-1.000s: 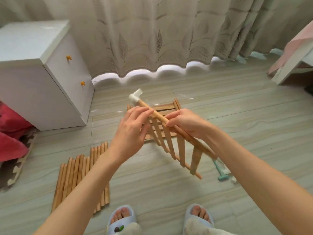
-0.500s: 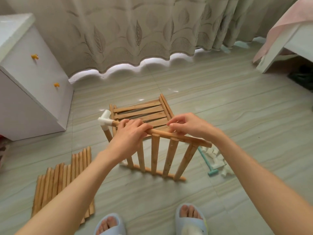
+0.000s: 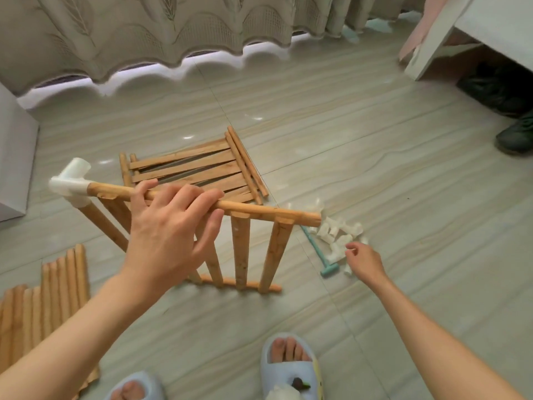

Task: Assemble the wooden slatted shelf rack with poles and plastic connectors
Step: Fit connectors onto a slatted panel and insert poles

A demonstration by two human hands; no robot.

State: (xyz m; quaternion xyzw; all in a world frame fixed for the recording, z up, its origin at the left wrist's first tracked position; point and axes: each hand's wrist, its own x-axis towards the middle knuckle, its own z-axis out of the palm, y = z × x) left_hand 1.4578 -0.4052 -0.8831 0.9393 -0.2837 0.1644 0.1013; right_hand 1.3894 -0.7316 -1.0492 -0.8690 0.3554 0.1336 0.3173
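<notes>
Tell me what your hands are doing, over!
Left hand grips slatted panel's top rail. Right hand open, reaching plastic connectors. Nothing blocking.

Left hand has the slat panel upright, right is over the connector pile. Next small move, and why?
Probably: the right hand pinches one white plastic connector from the pile on the floor. The upright wooden slatted panel's top rail has a white three-way connector on its left end only; the right end is bare. The left hand grips that rail, and the right hand holds nothing.
</notes>
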